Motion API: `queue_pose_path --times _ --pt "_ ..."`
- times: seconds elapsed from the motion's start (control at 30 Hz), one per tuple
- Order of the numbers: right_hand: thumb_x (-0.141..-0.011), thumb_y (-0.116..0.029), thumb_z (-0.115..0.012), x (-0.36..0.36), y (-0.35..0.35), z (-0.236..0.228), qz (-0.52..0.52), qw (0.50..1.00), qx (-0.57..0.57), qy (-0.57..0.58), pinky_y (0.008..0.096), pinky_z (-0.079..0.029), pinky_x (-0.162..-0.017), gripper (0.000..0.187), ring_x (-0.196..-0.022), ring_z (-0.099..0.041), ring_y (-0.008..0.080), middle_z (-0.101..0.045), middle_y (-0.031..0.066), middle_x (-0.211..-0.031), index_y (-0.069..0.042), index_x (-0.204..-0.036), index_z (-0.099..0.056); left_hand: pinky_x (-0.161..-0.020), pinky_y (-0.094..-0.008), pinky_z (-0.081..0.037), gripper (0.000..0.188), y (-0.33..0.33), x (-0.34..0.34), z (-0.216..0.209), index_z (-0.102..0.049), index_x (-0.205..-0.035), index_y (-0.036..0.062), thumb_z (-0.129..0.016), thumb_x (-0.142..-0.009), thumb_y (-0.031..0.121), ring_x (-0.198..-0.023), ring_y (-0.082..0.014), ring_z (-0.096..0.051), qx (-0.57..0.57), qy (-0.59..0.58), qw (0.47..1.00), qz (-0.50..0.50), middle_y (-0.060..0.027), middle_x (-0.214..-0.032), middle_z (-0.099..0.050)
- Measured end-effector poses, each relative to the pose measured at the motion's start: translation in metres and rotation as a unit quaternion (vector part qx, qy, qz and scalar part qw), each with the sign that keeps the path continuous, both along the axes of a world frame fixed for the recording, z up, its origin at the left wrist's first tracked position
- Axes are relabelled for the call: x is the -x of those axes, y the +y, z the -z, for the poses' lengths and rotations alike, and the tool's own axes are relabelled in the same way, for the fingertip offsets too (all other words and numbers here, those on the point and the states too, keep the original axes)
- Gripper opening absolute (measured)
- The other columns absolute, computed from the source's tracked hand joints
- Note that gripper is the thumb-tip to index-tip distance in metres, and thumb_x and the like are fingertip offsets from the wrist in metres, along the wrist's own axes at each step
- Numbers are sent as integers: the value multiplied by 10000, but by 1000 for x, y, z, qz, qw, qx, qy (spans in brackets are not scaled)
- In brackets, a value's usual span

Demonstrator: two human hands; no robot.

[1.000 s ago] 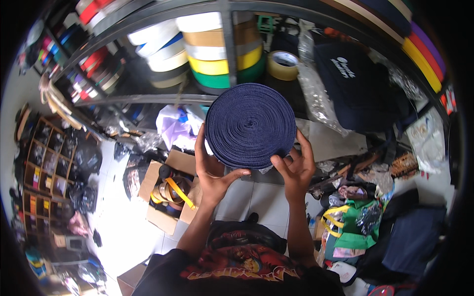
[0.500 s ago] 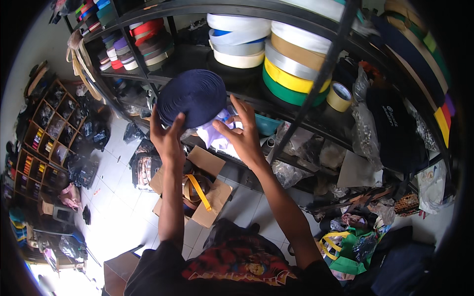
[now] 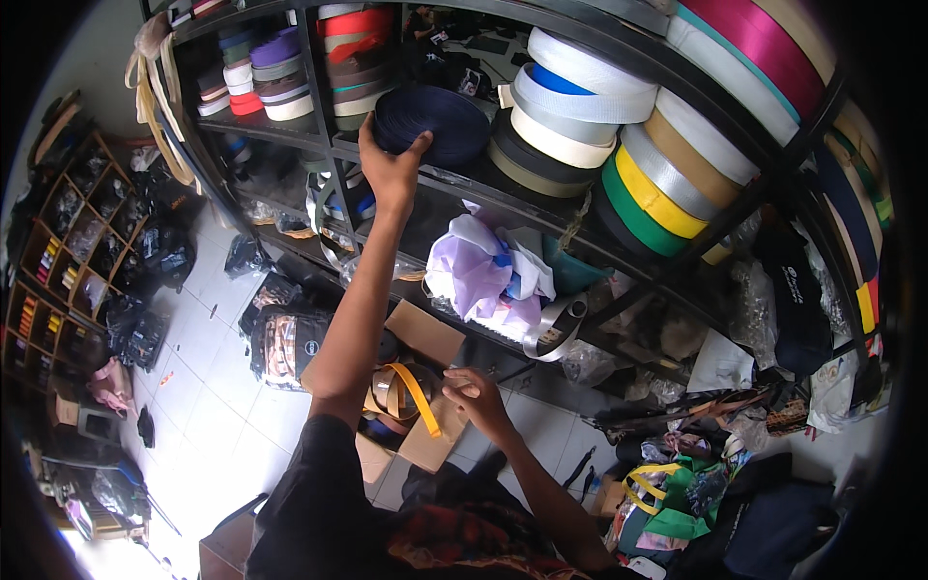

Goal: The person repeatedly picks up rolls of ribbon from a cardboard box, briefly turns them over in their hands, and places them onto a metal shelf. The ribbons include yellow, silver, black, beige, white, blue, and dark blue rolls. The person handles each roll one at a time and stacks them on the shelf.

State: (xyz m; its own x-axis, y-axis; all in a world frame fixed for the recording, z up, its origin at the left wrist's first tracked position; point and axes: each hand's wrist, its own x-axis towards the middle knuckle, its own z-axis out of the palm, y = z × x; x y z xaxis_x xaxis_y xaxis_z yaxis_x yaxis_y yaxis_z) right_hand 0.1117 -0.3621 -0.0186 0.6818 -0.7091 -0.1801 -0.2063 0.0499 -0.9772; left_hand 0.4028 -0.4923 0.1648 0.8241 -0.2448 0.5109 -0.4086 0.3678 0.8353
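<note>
With my left hand [image 3: 391,169] I grip the near-left edge of a dark navy roll of webbing [image 3: 437,126], thumb on its face. The roll is tilted at the front of the middle shelf, beside stacked rolls; whether it rests on the shelf cannot be told. Lower down, my right hand [image 3: 478,398] hangs with loosely bent fingers and nothing visible in them. It is close to the right flap of an open cardboard box [image 3: 430,333]. Inside the box are coiled straps, and a yellow strap [image 3: 418,396] stands up across them.
A black metal shelf rack [image 3: 387,237] holds white [image 3: 590,58], yellow [image 3: 657,188] and green rolls [image 3: 638,215]. Lilac cloth [image 3: 471,266] bulges from a lower shelf. On the tiled floor stand a backpack [image 3: 290,348] and a green bag [image 3: 677,512]. A compartment shelf [image 3: 72,242] is at left.
My left hand has carried the navy roll up and right to the shelf. My right hand has come away from the roll and dropped toward the box. The view has shifted.
</note>
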Motion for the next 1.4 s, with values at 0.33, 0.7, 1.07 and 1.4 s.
queue_pose_path --times 0.33,0.7,1.07,1.4 --pt "-881 -78 -668 -82 -47 -122 118 912 366 -142 293 -488 -736 222 -888 -633 184 -674 77 -1036 -48 -1098 -638 -889 -310 -518 801 -2 -19 5 -440 -1345 -120 -849 -677 50 -1015 -229 -639 38 -20 997 61 -209 -1155 -627" --pt "-798 -654 -612 -281 -228 -281 -38 785 565 251 416 -397 -1066 842 -1249 -535 361 -582 219 -1307 18 -1302 -551 -1031 -430 -410 934 9 -14 -1 -444 -1351 -79 -891 -639 329 -1180 -357 -559 -142 -177 969 -94 -260 -1260 -572" --pt "-873 -619 -561 -283 -269 -244 -52 769 623 134 476 -411 -999 548 -1165 -578 341 -647 133 -1203 -153 -1156 -613 -1057 -483 -343 1157 22 -30 2 -519 -1298 -78 -933 -406 531 -1195 -371 -542 -210 -200 954 -77 -234 -1168 -636" --pt "-923 -565 -509 -295 -279 -231 12 756 631 176 608 -274 -1035 462 -1175 -587 242 -635 40 -1246 -203 -1184 -628 -965 -609 -328 1234 8 -56 -1 -552 -1272 -21 -886 -304 668 -1213 -353 -487 -301 -206 930 -53 -134 -1195 -654"
